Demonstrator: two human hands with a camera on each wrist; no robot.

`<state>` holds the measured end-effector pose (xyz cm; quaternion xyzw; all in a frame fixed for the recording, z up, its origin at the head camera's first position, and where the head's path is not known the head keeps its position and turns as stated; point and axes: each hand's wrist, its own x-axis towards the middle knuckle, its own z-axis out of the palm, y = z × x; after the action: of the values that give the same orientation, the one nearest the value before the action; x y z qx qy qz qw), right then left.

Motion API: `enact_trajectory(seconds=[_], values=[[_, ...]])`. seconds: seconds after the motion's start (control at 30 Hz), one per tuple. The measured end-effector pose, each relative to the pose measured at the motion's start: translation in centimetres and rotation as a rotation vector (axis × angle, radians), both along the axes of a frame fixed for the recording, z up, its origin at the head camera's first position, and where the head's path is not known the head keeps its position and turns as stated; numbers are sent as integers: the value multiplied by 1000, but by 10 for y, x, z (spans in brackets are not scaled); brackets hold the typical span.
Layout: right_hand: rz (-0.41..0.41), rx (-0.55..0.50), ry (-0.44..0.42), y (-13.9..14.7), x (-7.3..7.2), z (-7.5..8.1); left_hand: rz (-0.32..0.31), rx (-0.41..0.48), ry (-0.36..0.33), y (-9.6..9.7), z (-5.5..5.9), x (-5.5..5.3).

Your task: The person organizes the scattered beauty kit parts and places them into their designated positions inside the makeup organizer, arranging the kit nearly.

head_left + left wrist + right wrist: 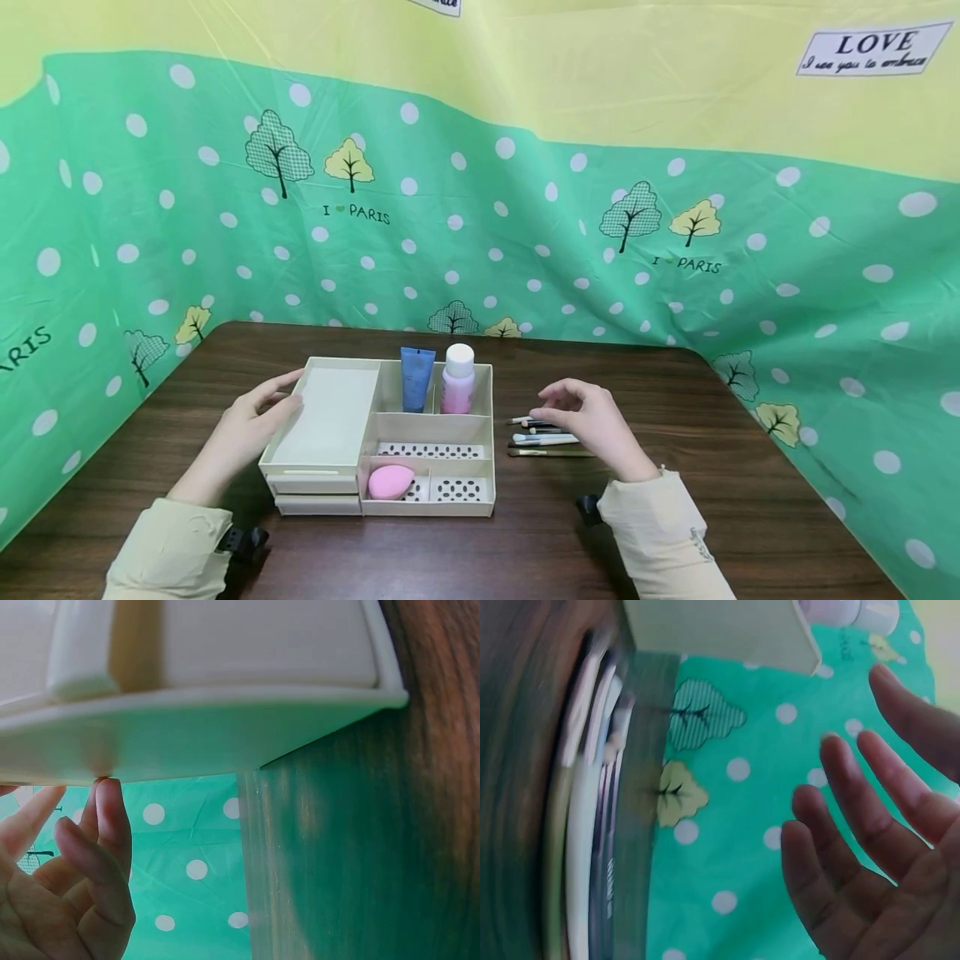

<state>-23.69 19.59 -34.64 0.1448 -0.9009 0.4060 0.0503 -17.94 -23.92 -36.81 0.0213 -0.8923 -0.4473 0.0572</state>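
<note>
A cream desk organizer (333, 417) stands on the table, drawers at its left and open compartments at its right. My left hand (243, 429) rests at the organizer's left side; in the left wrist view its fingertips (111, 796) touch the outer wall. A blue squeeze tube (417, 382) and a pink bottle (458, 387) with a white cap stand in the back compartments. In the front left compartment lies a pink makeup sponge (391, 482). Over several makeup brushes (542, 438) hovers my right hand (592, 417), fingers relaxed and holding nothing, as the right wrist view also shows.
Dark wooden table (420, 558) surrounds the organizer. The brushes lie to its right, side by side. Behind the table hangs a green and yellow curtain (525, 225) with dots and trees. A dark wrist strap (243, 542) shows at the left sleeve.
</note>
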Motion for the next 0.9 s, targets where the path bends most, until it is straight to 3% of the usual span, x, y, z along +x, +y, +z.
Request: enact_trajectory(seconds=[0.3,0.9], values=[[19,139,-67,13,-7,-10,-3,-14,17,-1,0,1],[115,207,-145,32,-19,-37,-6,-8,16,0,1,2]])
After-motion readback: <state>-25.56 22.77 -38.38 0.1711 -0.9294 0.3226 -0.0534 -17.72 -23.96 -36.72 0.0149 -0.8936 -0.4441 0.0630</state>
